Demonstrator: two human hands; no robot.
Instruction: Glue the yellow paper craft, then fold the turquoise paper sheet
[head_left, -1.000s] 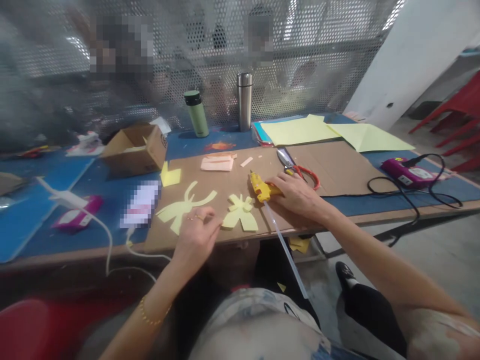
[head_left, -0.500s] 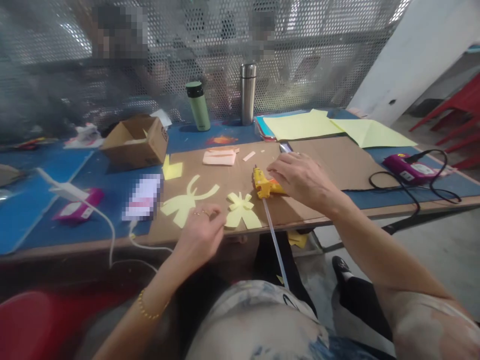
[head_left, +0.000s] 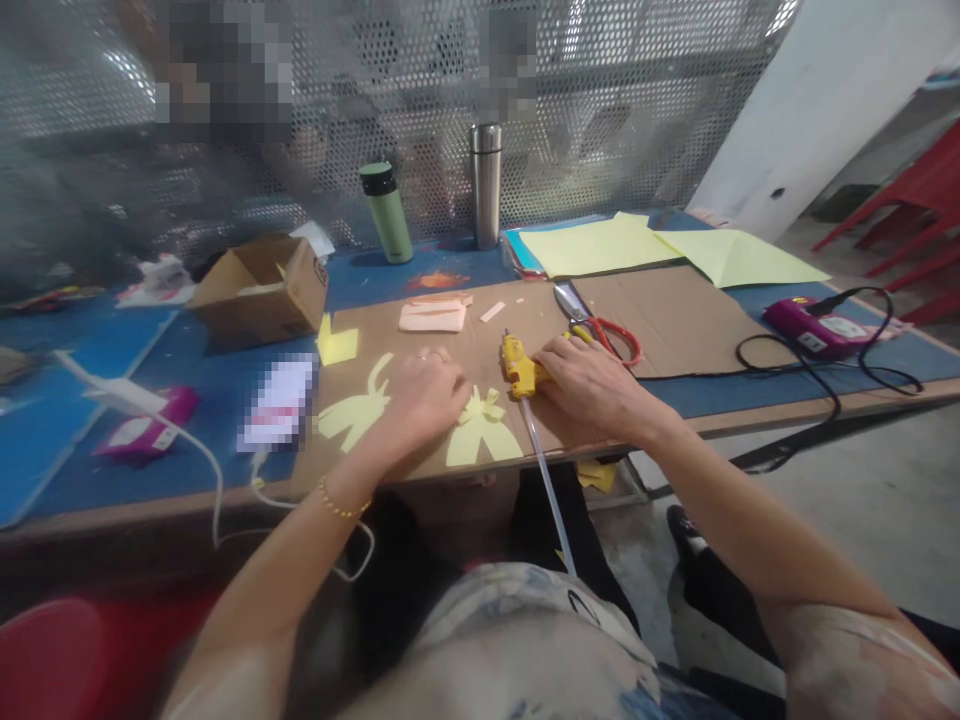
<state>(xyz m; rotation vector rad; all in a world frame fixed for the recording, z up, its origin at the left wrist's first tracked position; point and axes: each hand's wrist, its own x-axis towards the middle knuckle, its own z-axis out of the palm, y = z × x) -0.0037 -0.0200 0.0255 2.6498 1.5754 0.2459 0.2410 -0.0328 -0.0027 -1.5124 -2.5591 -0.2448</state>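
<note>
My right hand (head_left: 589, 378) is closed round the handle of a yellow hot glue gun (head_left: 516, 365), which lies on its side on the cardboard. A long clear glue stick (head_left: 551, 485) runs from its back end toward my body. Between the gun and my left hand is a yellow paper bow (head_left: 484, 435) with two tails. My left hand (head_left: 431, 395) has its fingers curled together at the bow's upper left; whatever they pinch is hidden. Partly covered by that hand, a second yellow paper cutout (head_left: 352, 418) with a curved strip lies to the left.
Red-handled scissors (head_left: 616, 340) lie just beyond my right hand. Pale pink paper pieces (head_left: 433, 316), a cardboard box (head_left: 259, 300), a green tumbler (head_left: 388, 220) and a steel flask (head_left: 487, 190) stand or lie farther back. Purple power boxes (head_left: 817, 328) with cords and a phone (head_left: 279, 402) flank the cardboard.
My left hand has moved up and right over the cardboard, to the bow. My right hand has come down and closed on the glue gun's handle, uncovering the scissors.
</note>
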